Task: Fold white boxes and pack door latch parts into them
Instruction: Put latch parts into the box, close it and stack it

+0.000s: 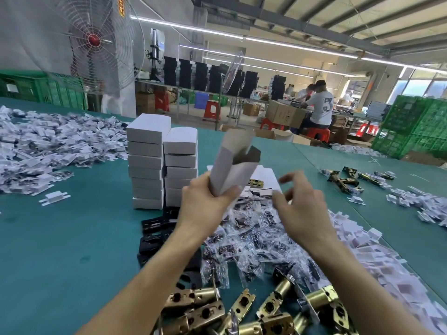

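White box (229,175) is standing gripped low by the left hand (205,206); right hand (300,204), fingers spread at four o'clock, is needing to tuck the twelve-o'clock flaps (238,141) squarely

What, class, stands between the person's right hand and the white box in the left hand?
Nothing visible. The right hand hovers open beside the white box, which the left hand grips; bagged parts lie lower, on the table.

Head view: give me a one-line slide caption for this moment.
Left hand grips a half-opened white box above small plastic bags; right hand open beside it, stacked white boxes behind.
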Available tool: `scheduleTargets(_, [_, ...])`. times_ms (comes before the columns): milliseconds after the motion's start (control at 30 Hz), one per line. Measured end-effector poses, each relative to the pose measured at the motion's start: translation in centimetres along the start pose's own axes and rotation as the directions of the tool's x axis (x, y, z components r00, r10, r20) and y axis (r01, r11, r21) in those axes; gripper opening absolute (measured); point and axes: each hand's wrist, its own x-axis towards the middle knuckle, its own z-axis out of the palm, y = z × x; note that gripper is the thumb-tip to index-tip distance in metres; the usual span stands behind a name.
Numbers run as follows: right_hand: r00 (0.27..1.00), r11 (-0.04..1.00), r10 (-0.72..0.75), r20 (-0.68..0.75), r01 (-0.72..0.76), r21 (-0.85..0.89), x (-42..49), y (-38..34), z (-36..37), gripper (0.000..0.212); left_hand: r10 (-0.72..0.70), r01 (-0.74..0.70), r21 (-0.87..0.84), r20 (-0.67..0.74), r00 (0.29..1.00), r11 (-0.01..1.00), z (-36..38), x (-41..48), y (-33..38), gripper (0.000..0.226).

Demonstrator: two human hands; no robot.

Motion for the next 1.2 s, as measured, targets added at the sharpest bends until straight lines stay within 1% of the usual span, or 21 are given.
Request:
scheduleTargets(33, [0.987, 0.999, 0.033, 0.156, -0.03, -0.02, -0.3, 0.3, 0.9, 0.018, 0.003, -0.003, 0.002, -0.003, 1.0, 1.0, -0.9, 0.6, 0.2, 0.022])
scheduleTargets(67, [0.95, 0.998, 0.047, 0.308, -0.036, -0.042, -0.7, 0.4, 1.9, 0.019, 0.006, -0.006, 0.004, -0.009, 1.0, 1.0, -1.7, 1.1, 0.3, 0.025])
scheduleTargets(100, [0.902, 0.998, 0.038, 0.429, -0.012, -0.062, -1.1, 0.3, 3.0, 0.02, 0.011, -0.01, 0.018, -0.021, 1.0, 1.0, -2.5, 1.5, 0.2, 0.027])
scheduleTargets(167, [0.831, 0.992, -0.037, 0.555, 0.099, -0.083, -1.8, -0.1, 5.2, 0.024, 0.02, -0.015, 0.1, -0.051, 0.998, 0.995, -3.5, 2.1, -0.3, 0.03])
scheduleTargets(233, [0.786, 0.972, -0.128, 0.605, 0.221, -0.082, -2.1, -1.2, 7.5, 0.028, 0.014, -0.001, 0.161, -0.082, 0.997, 0.987, -4.1, 2.4, -0.9, 0.033])
scheduleTargets(300, [0.761, 0.949, -0.198, 0.618, 0.307, -0.073, -2.1, -2.4, 9.5, 0.035, 0.004, 0.013, 0.162, -0.105, 0.994, 0.987, -4.2, 2.7, -1.5, 0.03])
scheduleTargets(367, [0.737, 0.912, -0.274, 0.618, 0.402, -0.075, -1.9, -3.5, 11.0, 0.045, 0.001, 0.013, 0.128, -0.109, 0.994, 0.992, -4.0, 2.8, -1.8, 0.027])
scheduleTargets(433, [0.693, 0.888, -0.324, 0.644, 0.458, -0.047, -1.6, -4.4, 12.3, 0.049, 0.007, 0.002, 0.087, -0.099, 0.995, 0.996, -3.9, 2.8, -1.7, 0.023])
scheduleTargets(533, [0.595, 0.856, -0.325, 0.735, 0.515, -0.038, -1.0, -4.9, 13.7, 0.044, 0.02, -0.021, -0.01, -0.087, 0.996, 1.0, -3.7, 2.7, -1.7, 0.019])
scheduleTargets(567, [0.581, 0.84, -0.33, 0.744, 0.541, -0.05, -1.0, -4.9, 14.0, 0.042, 0.016, -0.022, -0.071, -0.081, 0.997, 0.997, -3.7, 2.7, -1.6, 0.019])
scheduleTargets(633, [0.597, 0.802, -0.384, 0.704, 0.593, -0.065, -0.9, -4.7, 14.1, 0.035, 0.004, -0.019, -0.205, -0.075, 0.997, 0.978, -3.5, 2.8, -1.4, 0.018])
scheduleTargets(700, [0.595, 0.726, -0.473, 0.65, 0.681, -0.094, -0.9, -4.7, 13.9, 0.027, -0.003, -0.024, -0.289, -0.09, 0.996, 0.957, -3.4, 2.8, -1.3, 0.018])
scheduleTargets(767, [0.582, 0.662, -0.543, 0.605, 0.74, -0.117, -0.9, -4.5, 13.7, 0.022, -0.011, -0.021, -0.307, -0.102, 0.995, 0.952, -3.4, 2.8, -1.3, 0.018])
scheduleTargets(867, [0.561, 0.603, -0.59, 0.581, 0.785, -0.146, -1.2, -4.5, 13.6, 0.018, -0.029, -0.013, -0.305, -0.133, 0.991, 0.952, -3.5, 2.9, -1.6, 0.019])
scheduleTargets(967, [0.569, 0.616, -0.562, 0.601, 0.772, -0.155, -1.3, -4.7, 13.3, 0.013, -0.039, -0.007, -0.313, -0.141, 0.989, 0.95, -3.4, 3.0, -1.8, 0.019])
scheduleTargets(1033, [0.611, 0.646, -0.533, 0.586, 0.741, -0.185, -1.0, -4.8, 13.1, 0.017, -0.038, -0.003, -0.319, -0.123, 0.992, 0.948, -3.3, 2.9, -1.9, 0.02])
scheduleTargets(1067, [0.658, 0.693, -0.505, 0.558, 0.695, -0.191, -0.8, -4.6, 13.0, 0.022, -0.031, -0.006, -0.318, -0.112, 0.993, 0.948, -3.2, 2.8, -1.9, 0.021])
scheduleTargets(1100, [0.725, 0.775, -0.452, 0.52, 0.607, -0.173, -0.6, -4.4, 12.8, 0.025, -0.023, -0.011, -0.316, -0.103, 0.994, 0.949, -3.1, 2.8, -1.9, 0.021])
scheduleTargets(1133, [0.796, 0.874, -0.365, 0.483, 0.472, -0.118, -0.4, -4.2, 12.4, 0.026, -0.016, -0.016, -0.314, -0.099, 0.995, 0.949, -3.1, 2.7, -1.9, 0.021])
scheduleTargets(1167, [0.851, 0.955, -0.259, 0.457, 0.296, -0.01, -0.3, -4.1, 11.8, 0.025, -0.013, -0.018, -0.311, -0.099, 0.995, 0.95, -3.1, 2.7, -1.9, 0.021])
scheduleTargets(1200, [0.883, 0.986, -0.156, 0.444, 0.109, 0.128, -0.1, -3.7, 11.1, 0.023, -0.011, -0.021, -0.307, -0.102, 0.995, 0.951, -3.1, 2.8, -1.8, 0.021])
